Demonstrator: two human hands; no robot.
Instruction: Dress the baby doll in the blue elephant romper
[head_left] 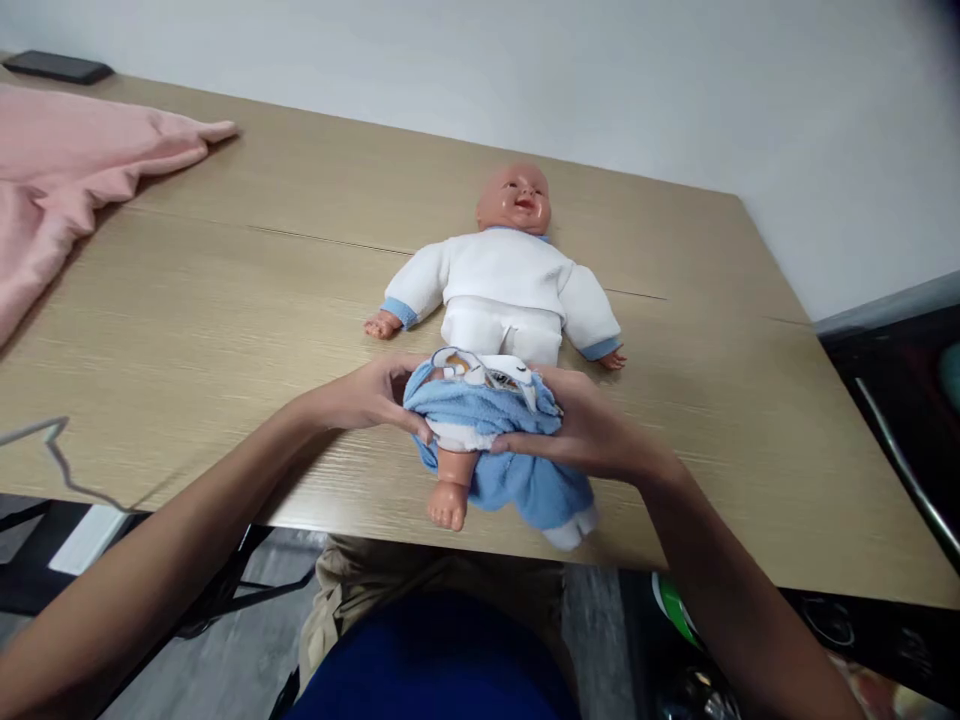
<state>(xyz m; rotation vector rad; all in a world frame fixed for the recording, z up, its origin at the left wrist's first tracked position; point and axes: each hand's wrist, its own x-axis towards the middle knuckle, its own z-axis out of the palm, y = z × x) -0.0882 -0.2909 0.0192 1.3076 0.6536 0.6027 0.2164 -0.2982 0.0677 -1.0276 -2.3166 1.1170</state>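
A baby doll [504, 270] lies on its back on the table, its head toward the wall and its feet toward me. It wears a white top with blue cuffs. Blue doll trousers [484, 408] with a white cartoon patch are bunched around its legs. My left hand [379, 392] grips the trousers at their left side, thumb in front. On the right side my right hand [589, 425] grips them too, thumb near the white leg cuff. One bare doll foot [448, 503] sticks out below that cuff. The other leg is covered by blue cloth.
Pink cloth [82, 150] lies on the wooden table [300, 240] at the left. A dark phone-like object [58, 67] rests at the far left edge. A thin grey cable [60, 455] crosses the near left side. A black chair-like object [900, 400] stands at the right.
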